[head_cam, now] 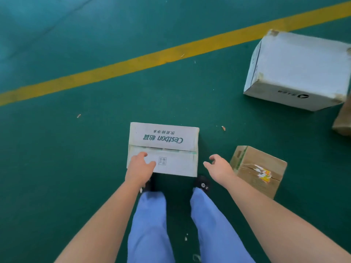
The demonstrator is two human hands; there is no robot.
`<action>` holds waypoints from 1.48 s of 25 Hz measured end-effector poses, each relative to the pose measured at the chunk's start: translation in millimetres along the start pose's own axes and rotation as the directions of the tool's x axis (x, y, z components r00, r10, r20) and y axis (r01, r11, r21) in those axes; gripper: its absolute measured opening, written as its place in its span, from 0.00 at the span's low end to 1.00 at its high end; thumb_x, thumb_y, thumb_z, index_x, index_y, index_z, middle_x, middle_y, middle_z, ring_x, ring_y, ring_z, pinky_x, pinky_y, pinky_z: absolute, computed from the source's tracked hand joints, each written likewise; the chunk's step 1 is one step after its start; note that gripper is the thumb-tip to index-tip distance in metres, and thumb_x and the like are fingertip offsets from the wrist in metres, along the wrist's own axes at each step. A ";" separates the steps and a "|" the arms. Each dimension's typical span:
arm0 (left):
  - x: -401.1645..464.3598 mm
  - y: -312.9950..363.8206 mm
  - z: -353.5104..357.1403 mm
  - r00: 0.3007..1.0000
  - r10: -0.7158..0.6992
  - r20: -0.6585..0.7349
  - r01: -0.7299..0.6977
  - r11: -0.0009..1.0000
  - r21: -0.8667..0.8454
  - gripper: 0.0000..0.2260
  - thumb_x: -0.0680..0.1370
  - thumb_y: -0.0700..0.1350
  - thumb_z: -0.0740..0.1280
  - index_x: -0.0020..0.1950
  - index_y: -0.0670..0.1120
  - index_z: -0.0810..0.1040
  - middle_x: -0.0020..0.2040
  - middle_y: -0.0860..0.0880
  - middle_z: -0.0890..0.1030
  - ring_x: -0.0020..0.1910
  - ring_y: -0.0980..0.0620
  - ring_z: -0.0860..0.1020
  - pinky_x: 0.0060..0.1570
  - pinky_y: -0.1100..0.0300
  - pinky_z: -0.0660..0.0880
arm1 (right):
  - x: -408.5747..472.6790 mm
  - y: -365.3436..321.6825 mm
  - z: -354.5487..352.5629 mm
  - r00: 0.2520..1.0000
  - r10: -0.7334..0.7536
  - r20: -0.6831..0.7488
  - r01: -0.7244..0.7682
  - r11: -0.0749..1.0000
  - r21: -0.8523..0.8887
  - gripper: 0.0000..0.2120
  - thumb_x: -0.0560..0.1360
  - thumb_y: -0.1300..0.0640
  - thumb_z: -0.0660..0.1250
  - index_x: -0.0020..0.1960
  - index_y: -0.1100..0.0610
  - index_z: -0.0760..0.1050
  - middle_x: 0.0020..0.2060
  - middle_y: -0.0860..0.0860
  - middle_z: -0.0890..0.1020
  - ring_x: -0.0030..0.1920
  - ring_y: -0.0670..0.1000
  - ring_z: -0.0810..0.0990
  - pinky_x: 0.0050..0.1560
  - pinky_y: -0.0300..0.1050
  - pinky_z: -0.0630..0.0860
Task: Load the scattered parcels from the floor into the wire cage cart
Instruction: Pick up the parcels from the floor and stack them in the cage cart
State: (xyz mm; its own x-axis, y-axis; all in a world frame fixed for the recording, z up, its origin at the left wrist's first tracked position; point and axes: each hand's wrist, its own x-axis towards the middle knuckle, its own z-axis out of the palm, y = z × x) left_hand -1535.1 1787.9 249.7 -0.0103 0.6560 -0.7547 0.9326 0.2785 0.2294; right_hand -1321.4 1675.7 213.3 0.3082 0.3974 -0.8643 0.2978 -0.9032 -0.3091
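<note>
While the left hand rests on the near-left corner of the white Cestbon carton, its fingers spread loosely across the top flap without curling round an edge, the right hand hangs just off the carton's right side, fingers half-curled and holding nothing. Just beyond those right fingertips sits a small brown box; a larger white box lies well beyond them on the green floor.
</note>
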 end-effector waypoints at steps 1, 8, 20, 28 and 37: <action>23.8 -10.3 4.7 1.000 -0.028 0.007 0.028 0.999 -0.020 0.24 0.79 0.47 0.64 0.74 0.45 0.64 0.71 0.43 0.66 0.57 0.45 0.74 0.53 0.56 0.70 | 20.4 -4.4 13.1 1.000 0.025 0.002 -0.025 0.999 0.026 0.23 0.80 0.50 0.60 0.72 0.58 0.64 0.66 0.57 0.71 0.59 0.56 0.75 0.53 0.44 0.68; 215.0 -85.9 51.7 0.991 -0.135 0.013 0.135 0.990 0.037 0.39 0.75 0.55 0.70 0.78 0.47 0.53 0.74 0.40 0.56 0.71 0.38 0.63 0.68 0.45 0.64 | 181.1 -17.2 120.6 0.977 0.191 -0.095 -0.156 0.943 0.293 0.40 0.75 0.43 0.68 0.78 0.54 0.51 0.73 0.58 0.62 0.71 0.60 0.65 0.70 0.54 0.64; 321.6 -116.9 85.5 0.956 -0.293 -0.029 0.285 0.945 -0.161 0.50 0.70 0.64 0.71 0.78 0.53 0.39 0.75 0.40 0.56 0.73 0.37 0.61 0.69 0.40 0.61 | 245.0 9.8 182.3 0.907 0.214 -0.362 -0.236 0.971 -0.019 0.48 0.73 0.32 0.61 0.76 0.45 0.31 0.70 0.59 0.56 0.66 0.61 0.62 0.62 0.59 0.67; 205.2 -24.7 6.1 0.988 -0.006 -0.151 0.031 0.986 0.166 0.47 0.70 0.69 0.67 0.77 0.48 0.48 0.68 0.35 0.65 0.66 0.35 0.67 0.65 0.39 0.65 | 106.2 -9.9 81.3 0.892 0.265 -0.366 -0.255 0.964 0.077 0.37 0.75 0.32 0.56 0.77 0.40 0.42 0.69 0.61 0.58 0.66 0.63 0.65 0.63 0.55 0.67; -21.0 142.4 -101.7 0.902 0.431 0.022 -0.425 0.879 0.216 0.45 0.73 0.66 0.66 0.78 0.46 0.46 0.71 0.36 0.63 0.70 0.36 0.63 0.65 0.43 0.65 | -155.9 -17.1 -65.8 0.628 0.470 -0.620 -0.327 0.883 0.337 0.36 0.75 0.32 0.56 0.77 0.42 0.47 0.66 0.61 0.63 0.64 0.60 0.63 0.64 0.55 0.63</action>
State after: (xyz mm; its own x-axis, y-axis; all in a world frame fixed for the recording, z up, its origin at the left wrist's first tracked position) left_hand -1438.8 1885.1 360.8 0.4008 0.6965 -0.5951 0.9019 -0.1858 0.3900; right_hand -1315.1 1639.8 379.4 0.8937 -0.0743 -0.4425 -0.1428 -0.9820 -0.1236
